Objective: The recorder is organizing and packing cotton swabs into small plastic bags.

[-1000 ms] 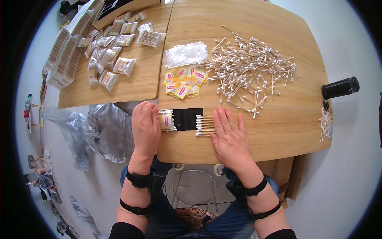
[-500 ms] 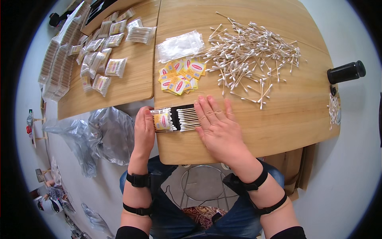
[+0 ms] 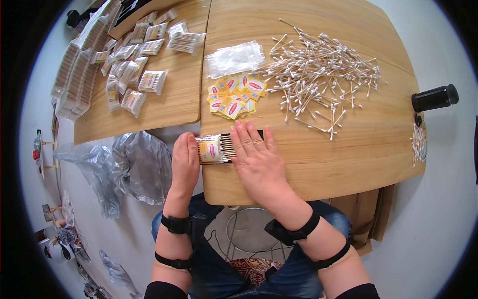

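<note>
My left hand [image 3: 185, 162] is closed on the left end of a clear bag of cotton swabs [image 3: 210, 149], which has a yellow-and-white label card inside. The bag lies at the table's near left edge. Flat on the black strip or tray [image 3: 258, 133] rests my right hand [image 3: 260, 167], its fingers stretched out and covering part of a row of swabs [image 3: 227, 145]. The tips of that row meet the bag's right end; whether some are inside it I cannot tell. Beyond the hands lie several yellow label cards [image 3: 234, 97] and a stack of clear empty bags [image 3: 235, 59].
A big loose pile of cotton swabs [image 3: 318, 74] spreads over the table's far middle. Filled swab packs [image 3: 153, 81] lie on the left table, beside stacked packs [image 3: 74, 74]. A black cylinder [image 3: 434, 98] is at the right edge. Grey plastic bags [image 3: 142, 167] hang below left.
My right hand has slid left, bringing the row of swabs up against the bag. The gap between them has closed, and the black strip now shows to the right of my fingers.
</note>
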Available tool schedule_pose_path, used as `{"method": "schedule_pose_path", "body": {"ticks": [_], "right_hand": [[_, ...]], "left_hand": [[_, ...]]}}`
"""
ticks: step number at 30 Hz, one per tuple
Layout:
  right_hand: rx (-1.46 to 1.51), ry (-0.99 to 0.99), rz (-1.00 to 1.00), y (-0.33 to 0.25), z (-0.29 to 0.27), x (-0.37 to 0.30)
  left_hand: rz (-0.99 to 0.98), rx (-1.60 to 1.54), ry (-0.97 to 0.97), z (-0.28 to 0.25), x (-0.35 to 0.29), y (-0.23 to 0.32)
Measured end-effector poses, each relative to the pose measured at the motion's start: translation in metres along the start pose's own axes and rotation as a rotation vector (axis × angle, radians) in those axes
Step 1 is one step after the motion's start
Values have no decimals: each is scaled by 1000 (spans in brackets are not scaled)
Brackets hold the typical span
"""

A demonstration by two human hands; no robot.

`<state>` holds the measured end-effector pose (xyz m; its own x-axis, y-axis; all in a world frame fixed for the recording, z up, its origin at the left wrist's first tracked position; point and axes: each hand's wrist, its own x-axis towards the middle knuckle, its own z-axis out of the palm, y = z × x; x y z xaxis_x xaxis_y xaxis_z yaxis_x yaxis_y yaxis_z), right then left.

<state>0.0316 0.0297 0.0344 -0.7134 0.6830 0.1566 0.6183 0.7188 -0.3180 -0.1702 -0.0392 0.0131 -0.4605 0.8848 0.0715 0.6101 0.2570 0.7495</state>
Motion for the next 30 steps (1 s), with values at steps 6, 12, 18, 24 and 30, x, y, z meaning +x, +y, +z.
{"method": "schedule_pose_path", "body": {"ticks": [6, 12, 18, 24, 30], "right_hand": [[24, -16, -8, -5, -1, 3], [143, -71, 18, 19, -24, -7], [-22, -157, 23, 8, -26, -8], [-26, -178, 9, -7, -18, 3], [85, -135, -41, -25, -9, 12]], "left_hand": [[96, 68, -21, -24, -1, 19], [270, 206, -313, -51, -10, 46], [376, 555, -132, -19, -7, 32], [415, 557, -90, -12, -2, 28], [432, 610, -80, -14, -1, 29]]}}
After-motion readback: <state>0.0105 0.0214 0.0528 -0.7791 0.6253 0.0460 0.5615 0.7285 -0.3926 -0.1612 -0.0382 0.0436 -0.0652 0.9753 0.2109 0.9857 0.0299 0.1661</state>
